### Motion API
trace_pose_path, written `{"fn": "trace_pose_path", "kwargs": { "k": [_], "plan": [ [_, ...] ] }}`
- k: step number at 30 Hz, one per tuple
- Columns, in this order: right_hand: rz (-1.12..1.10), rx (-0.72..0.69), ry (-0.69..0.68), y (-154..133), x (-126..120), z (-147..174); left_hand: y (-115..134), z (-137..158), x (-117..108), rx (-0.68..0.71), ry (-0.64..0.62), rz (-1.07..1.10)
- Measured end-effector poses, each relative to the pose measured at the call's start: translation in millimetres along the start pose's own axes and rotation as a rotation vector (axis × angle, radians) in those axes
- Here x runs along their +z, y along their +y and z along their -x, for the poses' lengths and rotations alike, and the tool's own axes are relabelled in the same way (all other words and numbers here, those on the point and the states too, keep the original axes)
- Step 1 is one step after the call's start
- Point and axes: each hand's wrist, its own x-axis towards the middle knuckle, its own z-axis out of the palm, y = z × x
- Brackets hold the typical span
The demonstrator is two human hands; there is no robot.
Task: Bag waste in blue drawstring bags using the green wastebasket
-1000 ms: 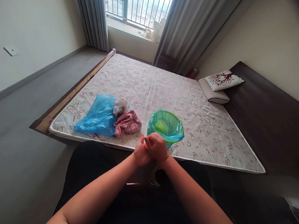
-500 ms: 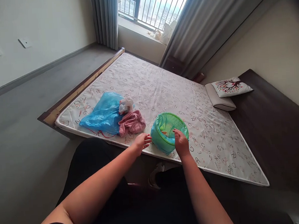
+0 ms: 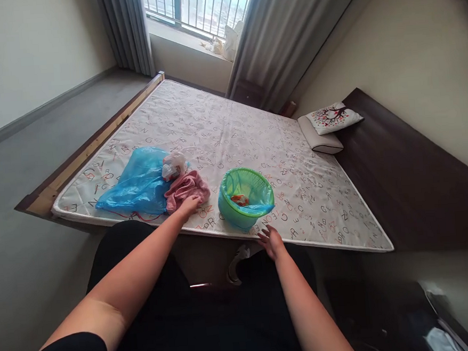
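A green basket (image 3: pixel 225 208) lined with a blue-green plastic bag stands upright near the mattress's front edge, an orange-red item (image 3: pixel 240 200) lying inside. To its left is a crumpled pink towel (image 3: pixel 186 185). My left hand (image 3: pixel 189 204) is at the towel's near side, fingers stretched out; whether it touches the cloth I cannot tell. Just below the basket, at the mattress edge, my right hand (image 3: pixel 271 242) is empty with its fingers spread. Beside the towel lie a blue plastic bag (image 3: pixel 138 182) and a crumpled white plastic bag (image 3: pixel 174 164).
The letter-printed mattress (image 3: pixel 214 123) rests on a dark wooden bed frame (image 3: pixel 95 136). A pillow (image 3: pixel 318 133) and a tree-print cushion (image 3: pixel 334 117) lie by the headboard (image 3: pixel 402 169). Grey curtains (image 3: pixel 284 33) hang at the barred window.
My left hand has moved left from beside the basket to the pink towel. My right hand has come away from the basket's rim and dropped below it. The view has shifted right.
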Motion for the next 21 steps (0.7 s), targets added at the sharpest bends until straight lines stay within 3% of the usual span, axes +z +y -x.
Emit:
{"fn": "trace_pose_path", "kwargs": {
  "k": [3,7,14,21],
  "plan": [
    [-0.095,0.111,-0.143,8,21,-4,-33,1,34,-0.205,-0.097,0.011],
    [-0.259,0.097,-0.164,15,42,-8,-53,4,59,-0.249,-0.172,0.123],
    [-0.463,0.11,-0.16,10,34,-3,-46,11,49,-0.244,-0.065,0.184],
    [-0.767,0.029,-0.186,-17,18,12,-45,46,45,-0.267,-0.057,0.201]
  ]
}}
